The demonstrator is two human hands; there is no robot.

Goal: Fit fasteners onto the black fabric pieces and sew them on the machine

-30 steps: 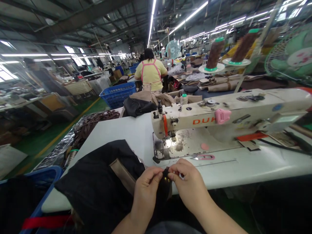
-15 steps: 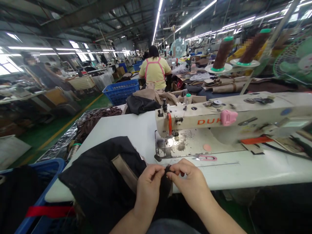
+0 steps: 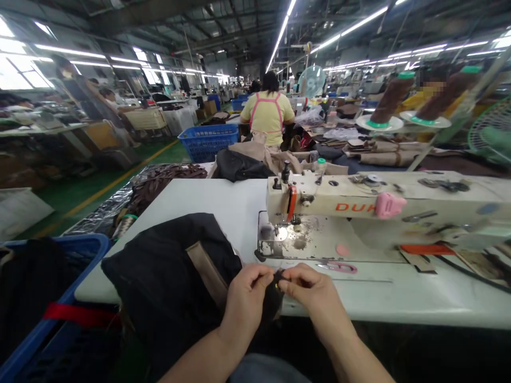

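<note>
Both my hands pinch the dark edge of the black fabric piece (image 3: 171,260), just in front of the sewing machine (image 3: 383,199). My left hand (image 3: 247,303) presses thumb and forefinger together on that edge. Close beside it, my right hand (image 3: 315,295) grips the same edge, and a small gold-coloured spot shows by its fingertips, too small to name. A beige strip (image 3: 206,268) runs across the fabric, which drapes over the white table (image 3: 215,197) and down toward my lap. Thread snips (image 3: 339,267) with pink handles lie just beyond my right hand.
At left stands a blue basket (image 3: 90,244) holding dark cloth, a red strap (image 3: 82,315) across it. Two brown thread cones (image 3: 393,101) rise behind the machine. Ahead, a person in a yellow top (image 3: 267,114) sits near another blue basket (image 3: 209,141).
The head view has shifted, so the background sits further right. Both hands keep their pinch on the fabric edge, and the gold-coloured spot shows more clearly.
</note>
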